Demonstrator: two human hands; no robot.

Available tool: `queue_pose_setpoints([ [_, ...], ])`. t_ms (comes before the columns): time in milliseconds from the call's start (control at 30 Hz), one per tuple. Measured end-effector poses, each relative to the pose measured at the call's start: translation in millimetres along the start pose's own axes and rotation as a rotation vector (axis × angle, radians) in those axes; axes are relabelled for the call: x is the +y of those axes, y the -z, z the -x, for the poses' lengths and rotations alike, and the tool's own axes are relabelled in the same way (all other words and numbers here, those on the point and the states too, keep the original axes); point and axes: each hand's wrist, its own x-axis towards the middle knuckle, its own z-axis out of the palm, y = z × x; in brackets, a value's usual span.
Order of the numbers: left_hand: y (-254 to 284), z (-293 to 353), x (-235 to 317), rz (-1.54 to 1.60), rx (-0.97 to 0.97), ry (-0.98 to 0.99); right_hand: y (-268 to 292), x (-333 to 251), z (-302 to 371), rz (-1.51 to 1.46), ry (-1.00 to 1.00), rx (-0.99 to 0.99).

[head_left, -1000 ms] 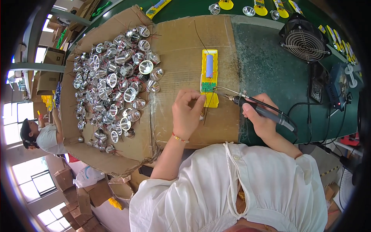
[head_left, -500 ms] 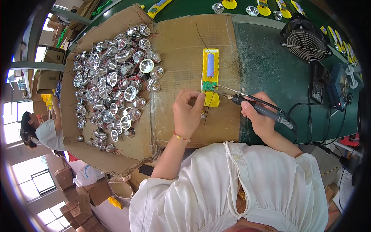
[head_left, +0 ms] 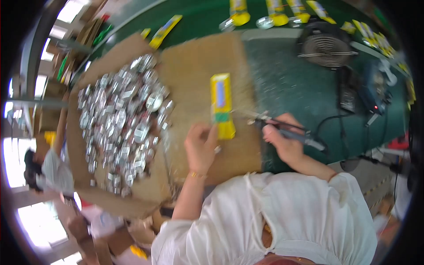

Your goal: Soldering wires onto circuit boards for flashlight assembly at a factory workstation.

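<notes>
One yellow casing (head_left: 225, 109) lies nearer the cardboard's (head_left: 190, 84) right edge than its left, between my left hand (head_left: 200, 148), whose grip I cannot tell, and my right hand (head_left: 286, 145), wrapped around a soldering iron (head_left: 297, 137).

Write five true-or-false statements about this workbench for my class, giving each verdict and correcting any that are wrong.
1. A bluish cylinder lies in the yellow casing. True.
2. The casing lies directly on the green tabletop. False: brown cardboard lies beneath it.
3. The right hand holds a soldering tool. True.
4. Both hands hold the soldering tool. False: the left hand is beside the casing.
5. Shiny reflector cups sit in a cardboard box on the left. True.
</notes>
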Motion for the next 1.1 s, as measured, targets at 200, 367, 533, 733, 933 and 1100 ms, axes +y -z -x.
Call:
queue_pose_setpoints([
  [200, 5.2, -0.5, 21.0, 0.281, 0.026, 0.21, 31.5, 5.8, -6.3, 0.023, 0.181, 0.063],
  [367, 21.1, -30.0, 1.5, -0.324, -0.297, -0.204, 60.4, 0.3, -0.3, 0.088, 0.211, 0.163],
  [533, 12.9, -91.7, 13.0, -0.189, -0.174, -0.113, 67.7, 15.6, -5.0, 0.189, 0.209, 0.271],
  [733, 13.4, -268.1, -7.1, -0.58, -0.01, -0.414, 64.4, 14.0, -10.4, 0.201, 0.205, 0.208],
  [933, -18.8, -331.2, 34.2, -1.468, -0.282, -0.325, 66.2, 18.8, -12.7, 0.19, 0.145, 0.155],
  [1100, -5.3, -424.3, -87.7, -0.73, 0.13, -0.254, 60.3, 15.4, -9.4, 0.283, 0.18, 0.219],
])
